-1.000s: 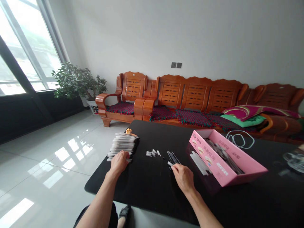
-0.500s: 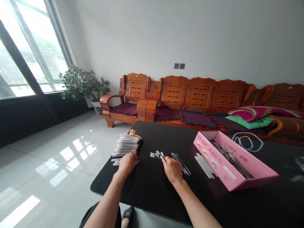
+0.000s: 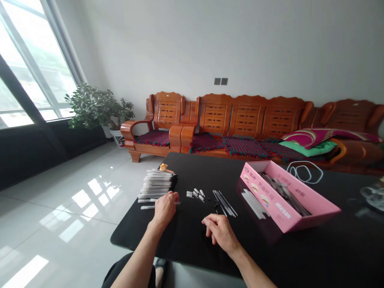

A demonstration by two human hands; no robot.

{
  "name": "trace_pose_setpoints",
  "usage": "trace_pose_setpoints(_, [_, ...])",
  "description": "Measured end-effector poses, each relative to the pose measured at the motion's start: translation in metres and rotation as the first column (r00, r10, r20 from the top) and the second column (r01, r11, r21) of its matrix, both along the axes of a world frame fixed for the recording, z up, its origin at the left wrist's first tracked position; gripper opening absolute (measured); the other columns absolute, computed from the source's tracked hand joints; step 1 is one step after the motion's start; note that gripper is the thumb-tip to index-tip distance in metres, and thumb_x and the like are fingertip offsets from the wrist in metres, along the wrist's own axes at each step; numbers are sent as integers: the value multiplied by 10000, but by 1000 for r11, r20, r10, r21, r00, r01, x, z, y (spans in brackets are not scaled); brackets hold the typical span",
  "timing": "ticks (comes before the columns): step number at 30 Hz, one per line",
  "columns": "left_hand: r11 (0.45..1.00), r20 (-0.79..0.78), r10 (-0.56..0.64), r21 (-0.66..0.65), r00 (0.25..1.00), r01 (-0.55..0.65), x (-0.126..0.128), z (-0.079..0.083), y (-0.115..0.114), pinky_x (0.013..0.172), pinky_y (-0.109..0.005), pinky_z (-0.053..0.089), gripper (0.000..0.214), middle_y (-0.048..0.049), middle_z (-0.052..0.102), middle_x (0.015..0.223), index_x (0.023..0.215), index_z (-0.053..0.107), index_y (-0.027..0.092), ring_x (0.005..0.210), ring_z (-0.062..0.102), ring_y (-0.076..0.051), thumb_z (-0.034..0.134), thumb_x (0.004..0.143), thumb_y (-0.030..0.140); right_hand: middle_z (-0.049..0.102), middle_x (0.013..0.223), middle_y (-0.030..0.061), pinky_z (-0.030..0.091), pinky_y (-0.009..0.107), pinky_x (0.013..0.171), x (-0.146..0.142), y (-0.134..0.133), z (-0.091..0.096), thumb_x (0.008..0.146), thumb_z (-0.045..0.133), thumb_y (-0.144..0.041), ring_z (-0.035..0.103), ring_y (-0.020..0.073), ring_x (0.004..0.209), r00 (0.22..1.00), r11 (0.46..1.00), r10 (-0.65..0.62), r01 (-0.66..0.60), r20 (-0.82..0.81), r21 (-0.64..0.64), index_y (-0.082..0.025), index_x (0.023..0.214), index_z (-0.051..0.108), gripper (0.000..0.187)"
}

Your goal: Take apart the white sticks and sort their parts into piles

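Note:
My left hand (image 3: 166, 206) is closed on a white pen, whose end sticks out past the fingers, at the near side of a row of white pens with black ends (image 3: 157, 184). My right hand (image 3: 220, 232) hovers over the black table with loosely bent fingers, and nothing shows between them. Beyond it lie several short white pen caps (image 3: 196, 194) and a bundle of thin grey refills (image 3: 225, 203). Small black pieces (image 3: 216, 206) are scattered beside the refills.
A pink box (image 3: 288, 200) full of grey sticks stands on the right of the black table (image 3: 192, 236). White tubes (image 3: 255, 205) lie along its near side. A small orange figure (image 3: 163, 167), a white cable (image 3: 306, 172) and a wooden sofa (image 3: 249, 116) are farther back.
My right hand has drawn back toward me from the white caps, uncovering the small black pieces. My left hand has shifted slightly right, and the camera view has turned a little.

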State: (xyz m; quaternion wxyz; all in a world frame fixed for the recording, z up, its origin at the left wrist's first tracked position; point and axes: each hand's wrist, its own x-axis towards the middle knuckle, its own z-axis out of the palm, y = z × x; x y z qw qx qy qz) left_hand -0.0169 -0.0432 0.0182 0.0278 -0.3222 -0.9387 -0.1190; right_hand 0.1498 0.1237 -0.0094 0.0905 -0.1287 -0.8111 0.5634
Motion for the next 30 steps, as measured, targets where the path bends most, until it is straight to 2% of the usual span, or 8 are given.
trace_pose_setpoints(4, [988, -7, -101, 120, 995, 101, 23, 5, 20, 646, -247, 352, 151, -12, 614, 907, 895, 589, 250, 795, 616, -174, 510, 816, 149, 630, 575, 14, 274, 162, 313, -6, 5, -9, 827, 453, -579, 498, 78, 344, 999, 967, -27, 33, 25, -251, -119, 903, 624, 497])
trace_pose_setpoints(7, [934, -8, -263, 247, 965, 257, 43, 5, 36, 644, -240, 360, 144, -14, 615, 921, 903, 603, 252, 796, 605, -164, 493, 850, 176, 631, 564, 24, 293, 159, 303, -8, 10, -6, 791, 451, -655, 514, 90, 342, 998, 915, -50, 65, 48, -398, -112, 904, 602, 575])
trace_pose_setpoints(13, [809, 41, -460, 432, 887, 400, 64, -3, 51, 721, -246, 424, 228, -36, 629, 950, 924, 651, 247, 804, 591, -159, 471, 847, 132, 569, 465, -3, 270, 160, 283, -13, 17, -2, 775, 477, -666, 488, 94, 305, 997, 890, -25, 56, 73, -453, -129, 751, 567, 545])
trace_pose_setpoints(16, [721, 85, -358, 658, 930, 217, 60, -6, 51, 757, -256, 459, 234, -53, 614, 1054, 1006, 643, 244, 815, 592, -156, 516, 829, 158, 534, 448, -29, 264, 163, 284, -14, 18, 3, 786, 492, -635, 460, 81, 296, 991, 887, -130, 135, 43, -441, -137, 744, 561, 504])
trace_pose_setpoints(18, [637, 231, -281, 771, 932, 1, 54, -9, 51, 660, -251, 479, 154, -57, 630, 904, 935, 651, 205, 688, 585, -143, 545, 840, 264, 529, 457, -36, 278, 165, 295, -15, 17, 9, 794, 499, -615, 468, 81, 312, 984, 882, -178, 162, 6, -442, -141, 757, 564, 480])
trace_pose_setpoints(21, [530, 547, -431, 797, 718, -289, 50, -12, 54, 472, -226, 448, 324, -39, 604, 712, 857, 644, 149, 505, 543, -114, 550, 828, 457, 537, 472, -34, 290, 168, 310, -15, 13, 15, 800, 515, -595, 478, 80, 329, 986, 896, -161, 131, -36, -425, -142, 770, 574, 458])
trace_pose_setpoints(24, [431, 632, -629, 768, 453, -474, 51, -13, 57, 494, -222, 474, 422, -66, 636, 737, 913, 638, 112, 558, 608, -133, 585, 793, 512, 554, 475, -24, 293, 169, 308, -16, 8, 15, 782, 539, -605, 472, 79, 320, 992, 904, -118, 95, -31, -416, -140, 749, 573, 467])
trace_pose_setpoints(30, [303, 594, -691, 756, 412, -580, 51, -10, 53, 588, -224, 504, 407, -78, 658, 714, 902, 656, 84, 614, 631, -130, 663, 759, 465, 580, 468, 14, 341, 191, 303, -17, 6, 13, 781, 489, -656, 512, 117, 320, 1000, 819, -11, 25, 27, -573, -119, 740, 585, 547])
